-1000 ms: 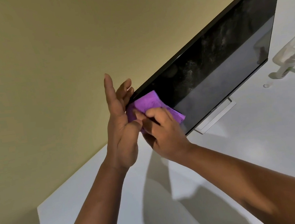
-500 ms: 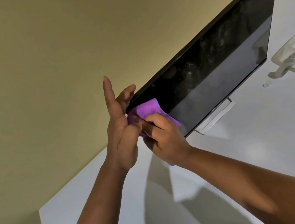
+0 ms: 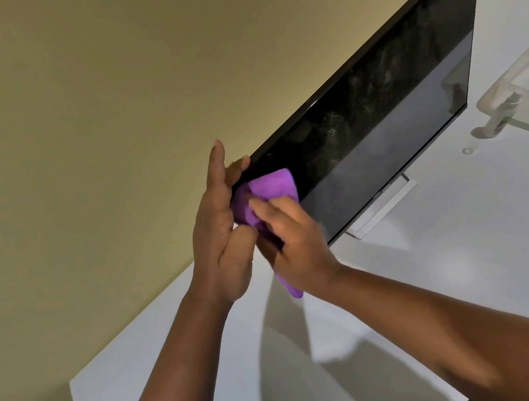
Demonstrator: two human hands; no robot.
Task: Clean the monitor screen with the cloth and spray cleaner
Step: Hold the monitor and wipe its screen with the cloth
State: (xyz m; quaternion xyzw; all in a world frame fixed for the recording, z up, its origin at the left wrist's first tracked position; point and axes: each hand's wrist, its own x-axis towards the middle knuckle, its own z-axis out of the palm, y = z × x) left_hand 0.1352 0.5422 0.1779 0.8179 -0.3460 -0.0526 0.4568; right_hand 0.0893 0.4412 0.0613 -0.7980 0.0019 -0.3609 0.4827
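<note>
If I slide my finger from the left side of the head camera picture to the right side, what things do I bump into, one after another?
Yellow wall → left hand → purple cloth → right hand → monitor screen → little cap → spray bottle lying on the white table.

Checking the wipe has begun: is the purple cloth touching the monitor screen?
Touching. The head view shows the purple cloth pressed flat on the monitor screen by the right hand.
</note>
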